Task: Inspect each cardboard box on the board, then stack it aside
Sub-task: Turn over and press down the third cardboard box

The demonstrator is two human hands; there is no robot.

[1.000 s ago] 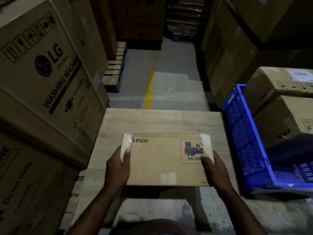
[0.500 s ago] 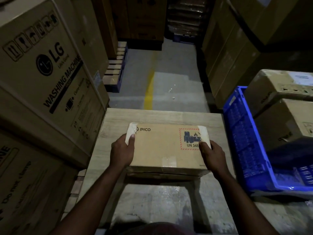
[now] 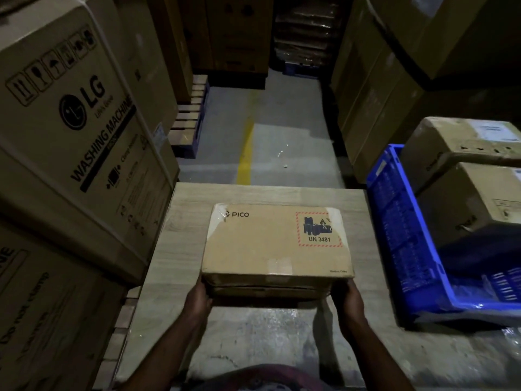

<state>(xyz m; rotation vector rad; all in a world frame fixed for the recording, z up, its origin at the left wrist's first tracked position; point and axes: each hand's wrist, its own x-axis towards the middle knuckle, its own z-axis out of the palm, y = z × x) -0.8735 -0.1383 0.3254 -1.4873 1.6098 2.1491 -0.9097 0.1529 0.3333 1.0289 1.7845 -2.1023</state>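
both the left hand (image 3: 198, 296) and right hand (image 3: 348, 297) grip the near bottom corners of the cardboard box (image 3: 277, 244) resting on the board (image 3: 180, 249), fingers curled under, so lift it level and turn slowly.

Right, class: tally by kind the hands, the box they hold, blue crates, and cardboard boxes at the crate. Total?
Hands: 2 (left hand, right hand)
PICO box: 1
Blue crate: 1
Cardboard boxes at the crate: 2 (far box, near box)
Total: 6
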